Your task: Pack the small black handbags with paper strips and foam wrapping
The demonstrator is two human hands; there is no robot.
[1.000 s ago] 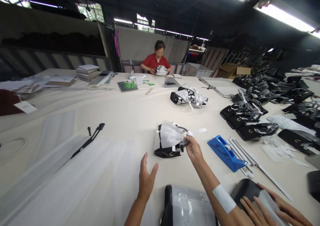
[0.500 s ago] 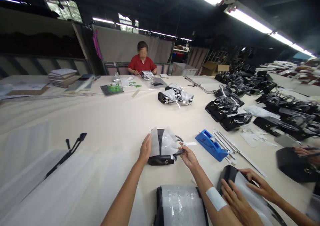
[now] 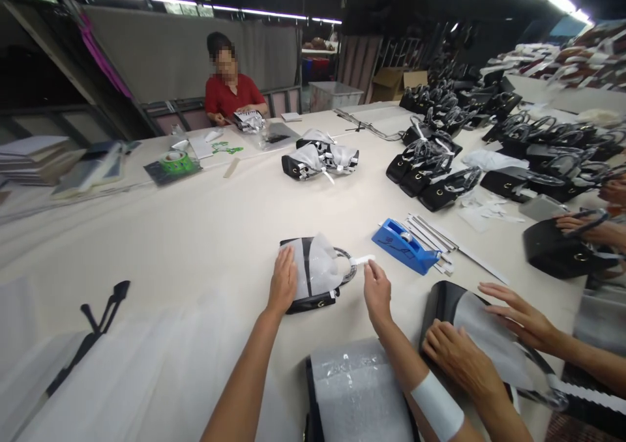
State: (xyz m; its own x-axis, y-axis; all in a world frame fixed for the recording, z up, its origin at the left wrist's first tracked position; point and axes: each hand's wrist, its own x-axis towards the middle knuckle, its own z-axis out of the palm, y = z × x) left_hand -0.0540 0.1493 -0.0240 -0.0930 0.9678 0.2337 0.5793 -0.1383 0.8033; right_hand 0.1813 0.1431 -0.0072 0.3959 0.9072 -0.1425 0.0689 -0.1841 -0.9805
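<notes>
A small black handbag (image 3: 317, 302) wrapped in white tissue paper lies on the cream table in front of me. My left hand (image 3: 282, 283) rests flat on its left side, fingers together and stretched out. My right hand (image 3: 377, 290) is just right of the bag, fingertips pinched on a white paper strip (image 3: 360, 260) that runs from the bag's handle. A second black bag with clear plastic film (image 3: 355, 395) lies below, between my forearms.
A blue tape dispenser (image 3: 403, 246) and thin white strips sit to the right. Another person's two hands (image 3: 489, 338) press on a black bag at lower right. Several black bags fill the right side. Two wrapped bags (image 3: 317, 160) lie mid-table. A person in red sits at the far end.
My left hand came down from the air onto the wrapped bag. My right hand slid off the handle and now pinches the paper strip. The view swung right.
</notes>
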